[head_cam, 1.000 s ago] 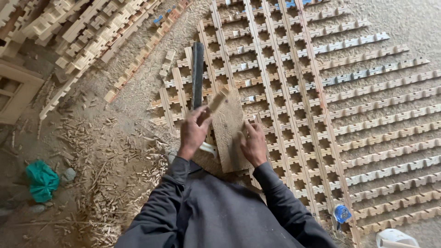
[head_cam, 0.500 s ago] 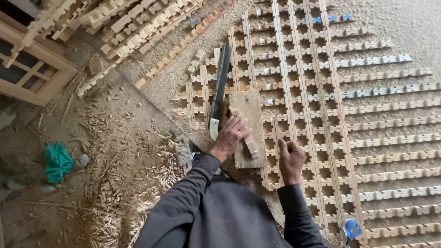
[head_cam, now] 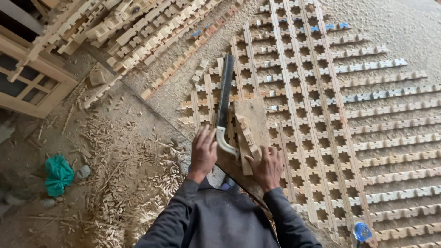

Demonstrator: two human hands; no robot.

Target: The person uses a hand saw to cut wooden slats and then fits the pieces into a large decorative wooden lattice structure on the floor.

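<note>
Since half a second earlier, both hands had drawn closer together at the near end of the flat wooden board (head_cam: 251, 120). The left hand (head_cam: 203, 154) rested with fingers loosely curled beside the pale handle of the dark-bladed handsaw (head_cam: 224, 100), which lay pointing far across the lattice of notched wooden strips (head_cam: 330, 119). The right hand (head_cam: 266, 168) gripped a short notched wooden piece (head_cam: 245, 138) lying on the board. Far left lay a green cloth (head_cam: 58, 174) among wood shavings (head_cam: 124, 183).
</note>
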